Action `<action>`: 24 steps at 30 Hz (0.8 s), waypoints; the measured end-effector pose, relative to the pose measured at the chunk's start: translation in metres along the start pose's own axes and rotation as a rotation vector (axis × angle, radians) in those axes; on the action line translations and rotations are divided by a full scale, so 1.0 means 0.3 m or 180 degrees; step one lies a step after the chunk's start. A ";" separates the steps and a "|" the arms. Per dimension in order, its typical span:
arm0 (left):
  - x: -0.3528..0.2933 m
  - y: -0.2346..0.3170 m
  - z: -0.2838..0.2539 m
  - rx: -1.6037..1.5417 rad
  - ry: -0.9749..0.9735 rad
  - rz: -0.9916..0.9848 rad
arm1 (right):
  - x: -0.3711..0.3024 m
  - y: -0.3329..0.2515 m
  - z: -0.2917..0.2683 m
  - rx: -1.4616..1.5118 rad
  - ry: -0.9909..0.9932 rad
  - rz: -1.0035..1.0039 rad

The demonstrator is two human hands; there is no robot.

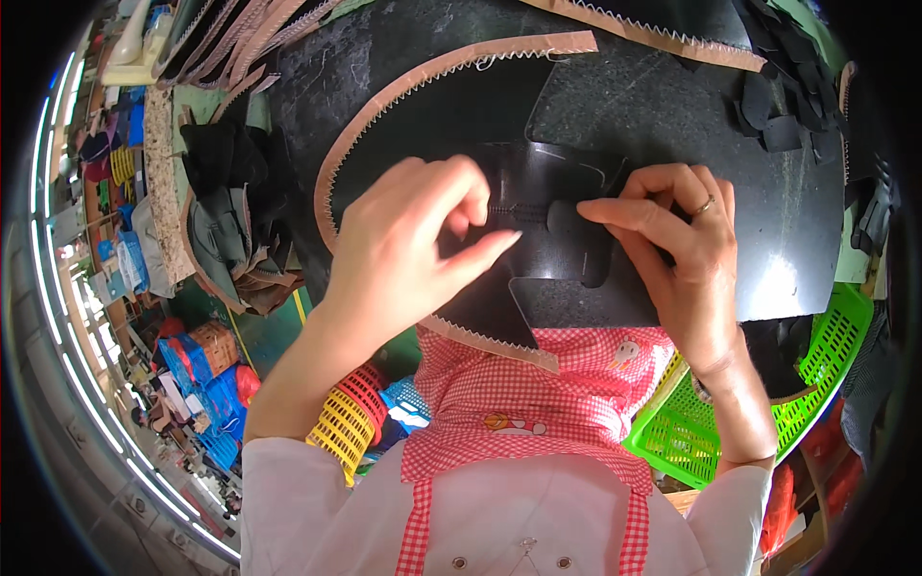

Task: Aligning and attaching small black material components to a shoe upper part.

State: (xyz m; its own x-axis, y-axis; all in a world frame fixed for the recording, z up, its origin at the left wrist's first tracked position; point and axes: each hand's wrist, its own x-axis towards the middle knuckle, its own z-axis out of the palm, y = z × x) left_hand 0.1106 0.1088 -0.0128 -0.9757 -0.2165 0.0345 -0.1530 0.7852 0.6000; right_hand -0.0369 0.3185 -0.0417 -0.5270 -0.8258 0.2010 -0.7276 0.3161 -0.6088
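Observation:
A black leather piece [538,254] with a curved, cut-out outline and a line of stitching across its middle lies on the dark work surface in front of me. A tan strip [384,86] with zigzag stitching edges the large curved black panel beneath it. My left hand [413,235] hovers over the left side of the piece, thumb stretched out and apart from the bent index finger, with nothing visible between them. At the right side, my right hand [677,226], a ring on one finger, has its fingers curled and a fingertip at the piece's rounded tab.
Small black cut pieces [783,106] are heaped at the far right, by another tan-edged panel [663,38]. Stacked black pieces [230,221] lie at the left. A green plastic basket [682,437] stands low on the right. Yellow and red baskets [346,418] sit at lower left.

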 end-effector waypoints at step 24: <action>0.135 -0.101 -0.200 -0.0397 0.1365 0.0874 | -0.057 0.421 -0.694 -0.0533 0.4209 0.0243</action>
State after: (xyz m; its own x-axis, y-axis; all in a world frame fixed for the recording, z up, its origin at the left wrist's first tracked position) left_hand 0.0850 0.0416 0.0184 -0.8212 -0.2511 0.5123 0.1446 0.7770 0.6127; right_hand -0.2113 0.4698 0.0377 -0.5261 0.2369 0.8167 -0.6719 0.4729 -0.5700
